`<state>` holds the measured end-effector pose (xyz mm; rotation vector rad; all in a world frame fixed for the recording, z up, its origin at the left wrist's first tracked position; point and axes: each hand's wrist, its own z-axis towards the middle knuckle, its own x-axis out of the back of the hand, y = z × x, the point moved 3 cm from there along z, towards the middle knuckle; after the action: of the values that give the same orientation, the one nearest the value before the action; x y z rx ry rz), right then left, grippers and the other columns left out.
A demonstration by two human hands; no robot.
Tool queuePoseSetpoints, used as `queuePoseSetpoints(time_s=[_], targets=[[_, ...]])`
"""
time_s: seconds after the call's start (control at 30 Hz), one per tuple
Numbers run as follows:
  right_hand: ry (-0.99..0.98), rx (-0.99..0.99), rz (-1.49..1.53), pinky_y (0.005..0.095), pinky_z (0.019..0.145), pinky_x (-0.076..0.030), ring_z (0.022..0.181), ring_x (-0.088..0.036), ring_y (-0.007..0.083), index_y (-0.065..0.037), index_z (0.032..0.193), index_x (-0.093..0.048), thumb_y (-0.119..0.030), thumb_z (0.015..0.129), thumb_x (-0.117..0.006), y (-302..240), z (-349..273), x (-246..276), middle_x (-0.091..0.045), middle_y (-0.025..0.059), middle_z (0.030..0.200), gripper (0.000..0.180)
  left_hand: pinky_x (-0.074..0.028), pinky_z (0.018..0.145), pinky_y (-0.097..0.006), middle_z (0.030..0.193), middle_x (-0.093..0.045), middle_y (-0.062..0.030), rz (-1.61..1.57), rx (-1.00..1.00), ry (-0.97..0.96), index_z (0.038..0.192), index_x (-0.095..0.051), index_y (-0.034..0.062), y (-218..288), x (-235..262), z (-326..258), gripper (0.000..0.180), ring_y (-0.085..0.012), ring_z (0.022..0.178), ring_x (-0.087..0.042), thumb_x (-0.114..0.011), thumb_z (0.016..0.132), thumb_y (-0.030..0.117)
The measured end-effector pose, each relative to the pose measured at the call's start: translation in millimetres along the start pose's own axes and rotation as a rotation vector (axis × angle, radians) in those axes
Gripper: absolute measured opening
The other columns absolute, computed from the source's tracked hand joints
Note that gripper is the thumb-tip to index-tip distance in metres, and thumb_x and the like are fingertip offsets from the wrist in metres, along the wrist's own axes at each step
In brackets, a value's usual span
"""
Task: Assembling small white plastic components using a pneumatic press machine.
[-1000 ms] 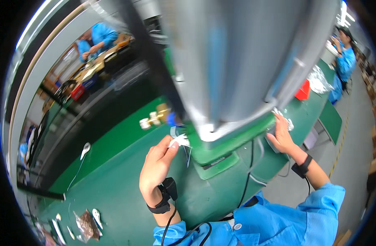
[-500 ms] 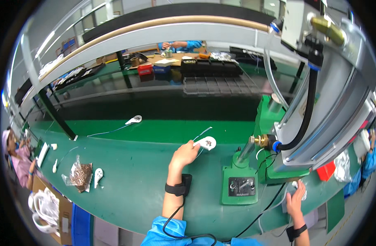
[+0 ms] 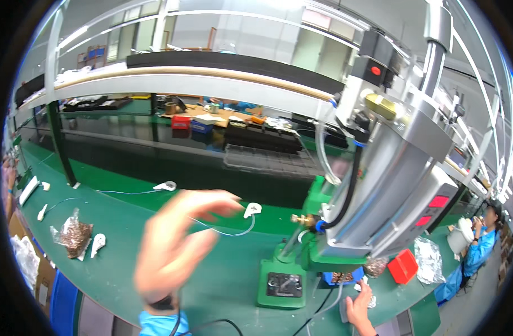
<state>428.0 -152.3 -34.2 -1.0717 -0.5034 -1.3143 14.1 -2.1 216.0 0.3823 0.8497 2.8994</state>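
Observation:
My left hand (image 3: 175,243), blurred by motion, is raised above the bench with fingers and thumb apart, holding nothing. Beyond its fingertips lies a white paddle-shaped part (image 3: 252,210) with a blue wire. A similar wired white part (image 3: 167,186) rests farther left. At the front right, my right hand (image 3: 359,308) is open beside the press (image 3: 368,207), fingers apart. Small white pieces (image 3: 372,302) lie next to it. Just behind it is a blue tray (image 3: 357,274) of small brownish metal pieces, partly hidden under the press head.
The press has a green base with a black control panel (image 3: 284,284). On the left are a bag of small brown pieces (image 3: 76,236) and another white part (image 3: 98,245). A red bin (image 3: 403,266) and clear plastic bag (image 3: 429,260) stand right. A co-worker (image 3: 480,241) is beyond.
My left hand has let go of the white part, which now lies on the bench, and has come back nearer. The view has turned to the right, showing more of the press and the blue tray.

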Motion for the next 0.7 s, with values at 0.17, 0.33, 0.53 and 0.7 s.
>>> queuePoseSetpoints(time_s=[0.17,0.33,0.53,0.7], targets=[[-0.025,0.034,-0.004,0.048,0.097,-0.023,0.111,-0.034,0.0386,0.004,0.128,-0.024,-0.018,0.071,-0.061,-4,5,-13,-0.037,0.0234,0.122,0.071,-0.045,0.08,-0.035,0.106,-0.054,-0.019,0.104,-0.261,0.191,0.106,-0.05,-0.0051,47,34,0,0.044,-0.0252,0.093,-0.054,-0.043,0.088,0.034],[0.026,0.051,-0.009,0.0477,0.097,-0.023,0.111,-0.034,0.038,0.004,0.129,-0.022,-0.02,0.072,-0.061,0,5,-12,-0.038,0.022,0.122,0.072,-0.045,0.08,-0.035,0.106,-0.054,-0.0187,0.043,-0.314,0.243,0.106,-0.05,-0.005,46,19,-1,0.043,-0.0251,0.093,-0.054,-0.043,0.088,0.034],[0.046,0.105,-0.075,0.0464,0.097,-0.024,0.11,-0.035,0.0365,0.007,0.128,-0.023,-0.024,0.076,-0.058,14,0,-23,-0.039,0.0221,0.121,0.07,-0.044,0.08,-0.035,0.106,-0.054,-0.0184,0.104,-0.438,0.33,0.106,-0.049,-0.0048,54,23,5,0.042,-0.0249,0.094,-0.054,-0.043,0.088,0.033],[0.033,-0.059,-0.11,0.0486,0.104,-0.017,0.124,-0.023,0.0451,0.007,0.134,-0.02,-0.027,0.087,-0.049,14,-2,-25,-0.025,0.0284,0.136,0.065,-0.044,0.08,-0.035,0.106,-0.053,-0.0181,0.134,-0.553,0.41,0.106,-0.049,-0.0046,66,31,12,0.042,-0.0248,0.094,-0.053,-0.043,0.087,0.032]])
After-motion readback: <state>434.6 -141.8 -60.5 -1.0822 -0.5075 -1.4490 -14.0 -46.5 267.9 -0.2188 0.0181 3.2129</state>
